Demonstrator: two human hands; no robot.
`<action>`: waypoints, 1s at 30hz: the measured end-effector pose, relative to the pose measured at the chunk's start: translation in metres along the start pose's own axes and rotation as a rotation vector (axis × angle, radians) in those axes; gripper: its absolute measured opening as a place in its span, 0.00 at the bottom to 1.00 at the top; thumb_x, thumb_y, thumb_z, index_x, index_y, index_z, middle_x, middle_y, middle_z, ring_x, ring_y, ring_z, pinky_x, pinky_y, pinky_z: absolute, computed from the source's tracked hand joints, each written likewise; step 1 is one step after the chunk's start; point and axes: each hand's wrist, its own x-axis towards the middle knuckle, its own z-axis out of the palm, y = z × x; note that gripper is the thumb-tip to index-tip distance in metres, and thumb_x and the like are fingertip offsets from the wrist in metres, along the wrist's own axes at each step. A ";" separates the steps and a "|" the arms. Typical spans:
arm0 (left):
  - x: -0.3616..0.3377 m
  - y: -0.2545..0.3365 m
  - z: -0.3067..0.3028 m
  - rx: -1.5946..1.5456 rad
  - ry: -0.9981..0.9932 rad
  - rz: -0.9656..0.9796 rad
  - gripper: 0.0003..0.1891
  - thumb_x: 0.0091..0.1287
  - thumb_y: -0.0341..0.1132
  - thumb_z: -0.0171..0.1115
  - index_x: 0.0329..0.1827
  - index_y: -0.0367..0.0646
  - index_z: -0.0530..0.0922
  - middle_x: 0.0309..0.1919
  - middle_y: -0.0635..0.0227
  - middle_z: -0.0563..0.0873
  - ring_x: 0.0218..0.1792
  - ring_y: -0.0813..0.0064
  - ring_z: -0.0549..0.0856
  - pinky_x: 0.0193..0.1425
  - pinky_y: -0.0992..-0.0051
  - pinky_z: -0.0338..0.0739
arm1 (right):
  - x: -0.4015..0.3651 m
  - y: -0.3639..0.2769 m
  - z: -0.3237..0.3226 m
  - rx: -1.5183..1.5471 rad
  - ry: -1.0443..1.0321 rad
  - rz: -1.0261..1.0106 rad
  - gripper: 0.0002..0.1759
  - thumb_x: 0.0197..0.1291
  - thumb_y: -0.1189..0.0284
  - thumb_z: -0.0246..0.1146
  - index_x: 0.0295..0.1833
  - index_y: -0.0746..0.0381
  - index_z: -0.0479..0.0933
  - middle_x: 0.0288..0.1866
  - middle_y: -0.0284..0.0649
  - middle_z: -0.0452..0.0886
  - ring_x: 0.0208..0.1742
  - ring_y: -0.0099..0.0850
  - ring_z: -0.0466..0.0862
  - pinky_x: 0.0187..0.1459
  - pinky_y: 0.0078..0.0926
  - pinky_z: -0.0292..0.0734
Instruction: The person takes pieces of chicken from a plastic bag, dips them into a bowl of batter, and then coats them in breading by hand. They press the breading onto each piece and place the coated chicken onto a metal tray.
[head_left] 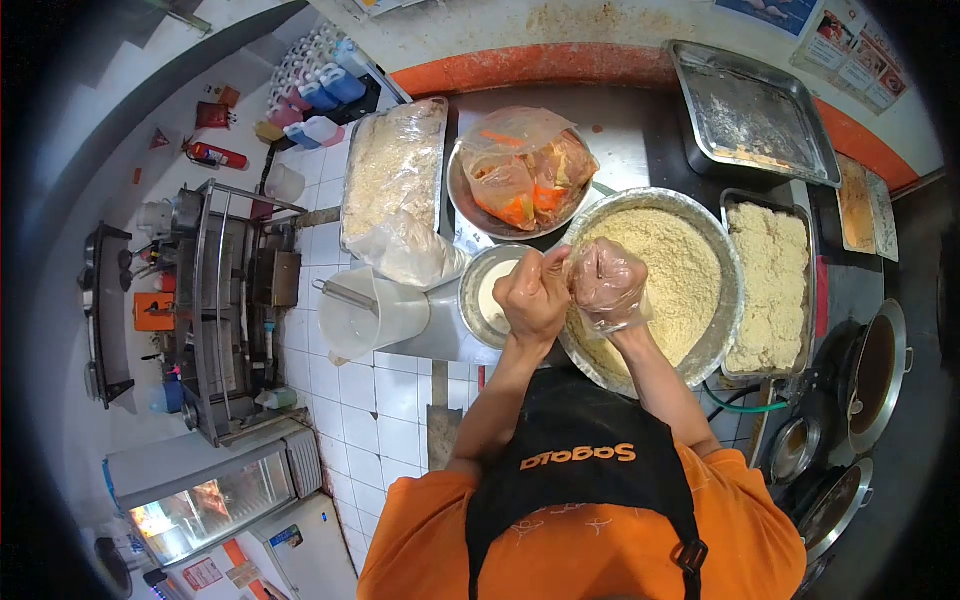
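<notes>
My left hand [533, 297] is bare and closed, its fingertips pinching at clear plastic beside my right hand. A clear plastic glove [612, 315] covers my right hand [608, 280], whose fingers are curled in. Whether anything lies inside that curl is hidden. Both hands meet over the left part of a large metal bowl [735, 285] of pale crumbly flour [675, 265]. Just left of it, partly behind my left hand, stands a smaller metal bowl [470, 310] with whitish contents.
Behind are a bowl with bagged meat [530, 170] and a tray of coarse crumbs [395, 165]. A plastic bucket [375, 315] stands left, beside a plastic bag [410, 250]. At right sit a tray of pale coating [765, 290], a metal pan [755, 105] and woks [880, 375].
</notes>
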 end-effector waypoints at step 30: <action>0.008 -0.031 -0.078 -0.477 -0.292 -0.636 0.08 0.65 0.24 0.71 0.45 0.30 0.87 0.36 0.66 0.89 0.37 0.81 0.84 0.40 0.81 0.80 | -0.022 0.031 0.005 0.640 -0.492 0.498 0.15 0.74 0.67 0.60 0.57 0.66 0.78 0.44 0.40 0.86 0.43 0.25 0.86 0.45 0.25 0.82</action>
